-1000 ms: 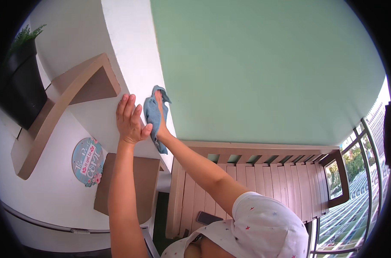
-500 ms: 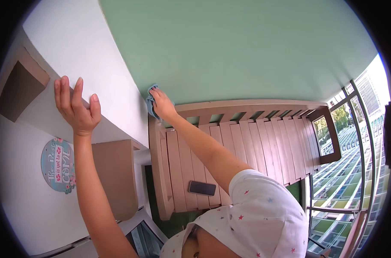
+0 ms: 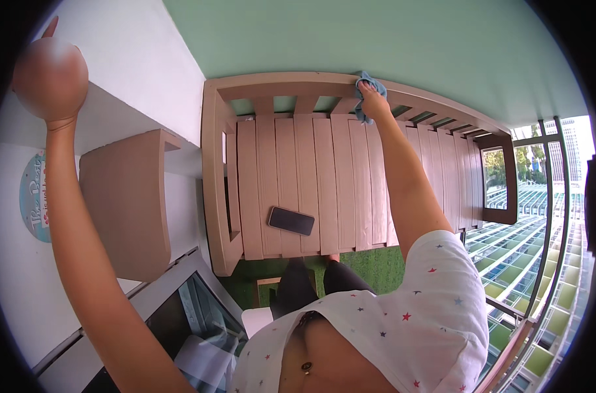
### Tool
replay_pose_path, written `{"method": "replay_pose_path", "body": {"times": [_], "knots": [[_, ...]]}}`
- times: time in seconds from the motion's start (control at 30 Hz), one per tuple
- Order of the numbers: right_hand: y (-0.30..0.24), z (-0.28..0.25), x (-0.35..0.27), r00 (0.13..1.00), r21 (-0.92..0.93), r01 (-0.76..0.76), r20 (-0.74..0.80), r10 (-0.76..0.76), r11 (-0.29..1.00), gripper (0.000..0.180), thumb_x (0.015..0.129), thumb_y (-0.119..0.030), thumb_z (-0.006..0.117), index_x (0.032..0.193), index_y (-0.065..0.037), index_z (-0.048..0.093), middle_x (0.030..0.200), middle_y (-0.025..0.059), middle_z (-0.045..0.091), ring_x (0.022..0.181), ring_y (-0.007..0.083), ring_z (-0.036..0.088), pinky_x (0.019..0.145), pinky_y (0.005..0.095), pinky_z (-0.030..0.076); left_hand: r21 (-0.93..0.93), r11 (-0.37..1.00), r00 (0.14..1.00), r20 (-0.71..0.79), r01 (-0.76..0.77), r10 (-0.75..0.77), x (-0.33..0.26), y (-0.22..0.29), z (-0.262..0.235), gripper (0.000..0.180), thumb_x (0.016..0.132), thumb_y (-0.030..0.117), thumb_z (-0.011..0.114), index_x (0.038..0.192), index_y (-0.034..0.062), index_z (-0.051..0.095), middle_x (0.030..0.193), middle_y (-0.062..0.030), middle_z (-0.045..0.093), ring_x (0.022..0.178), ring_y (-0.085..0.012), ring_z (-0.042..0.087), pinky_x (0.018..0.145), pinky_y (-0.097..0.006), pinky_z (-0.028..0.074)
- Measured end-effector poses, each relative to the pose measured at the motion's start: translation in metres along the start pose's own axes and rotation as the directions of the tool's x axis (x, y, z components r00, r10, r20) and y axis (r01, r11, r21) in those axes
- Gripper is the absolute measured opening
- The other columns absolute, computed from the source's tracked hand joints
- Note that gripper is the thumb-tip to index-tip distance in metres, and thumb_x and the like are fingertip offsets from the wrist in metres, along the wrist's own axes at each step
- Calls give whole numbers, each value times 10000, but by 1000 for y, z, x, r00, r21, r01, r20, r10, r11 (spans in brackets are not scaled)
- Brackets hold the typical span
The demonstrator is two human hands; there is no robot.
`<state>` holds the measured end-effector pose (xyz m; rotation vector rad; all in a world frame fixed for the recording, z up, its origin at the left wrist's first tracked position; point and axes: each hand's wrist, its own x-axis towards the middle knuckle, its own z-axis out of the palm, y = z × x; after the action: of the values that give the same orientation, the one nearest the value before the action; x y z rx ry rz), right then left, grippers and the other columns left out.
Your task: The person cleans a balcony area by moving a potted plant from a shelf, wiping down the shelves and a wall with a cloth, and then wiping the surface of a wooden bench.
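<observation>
My right hand (image 3: pixel 374 101) grips a light blue cloth (image 3: pixel 365 86) and presses it against the top rail of a pale wooden slatted bench (image 3: pixel 311 190), near the rail's middle. My left hand (image 3: pixel 49 75) is raised far to the left, flat against the white wall (image 3: pixel 134 59), fingers pointing up, holding nothing. A black phone (image 3: pixel 291 221) lies flat on the bench seat near its front edge. My white star-patterned shirt fills the lower middle.
A green wall (image 3: pixel 376 33) rises behind the bench. A beige wooden shelf (image 3: pixel 124 203) and a round sign (image 3: pixel 34 196) hang on the white wall at left. Green turf (image 3: pixel 370 262) lies under the bench. A balcony railing (image 3: pixel 547 216) runs at right.
My right hand has slid the cloth down from the green wall onto the bench's top rail. My left hand moved further left along the white wall as my view tipped downward.
</observation>
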<state>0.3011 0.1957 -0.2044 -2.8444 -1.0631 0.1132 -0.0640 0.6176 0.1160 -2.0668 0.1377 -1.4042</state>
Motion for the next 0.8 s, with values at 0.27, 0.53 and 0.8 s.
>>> {"method": "replay_pose_path", "body": {"times": [0.27,0.53,0.8], "knots": [[108,-139,-89,932,976,-28,-52,358,214,325,889,-242,542,1116,-12,580,986,94,654,949,239,604,879,328,433,96,956,910,292,278,-294,36,86,-50,606,866,144,580,1424,221,359,1464,-227,211,1368,-403,253,1066,-460,344],[186,-229,-175,996,978,87,-85,-21,192,314,887,-224,458,1095,-24,582,888,26,592,845,141,536,836,260,407,143,112,-127,982,983,-141,12,356,-168,544,940,272,524,1428,103,354,1480,-166,326,1370,-309,316,1095,-380,280],[174,-218,-254,949,966,92,-159,-272,-242,692,813,-91,377,1491,-76,235,1260,123,492,1097,193,500,989,293,368,158,63,-168,961,985,220,94,577,-226,568,968,360,489,1415,43,339,1414,-187,421,1307,-296,417,1056,-378,354]]}}
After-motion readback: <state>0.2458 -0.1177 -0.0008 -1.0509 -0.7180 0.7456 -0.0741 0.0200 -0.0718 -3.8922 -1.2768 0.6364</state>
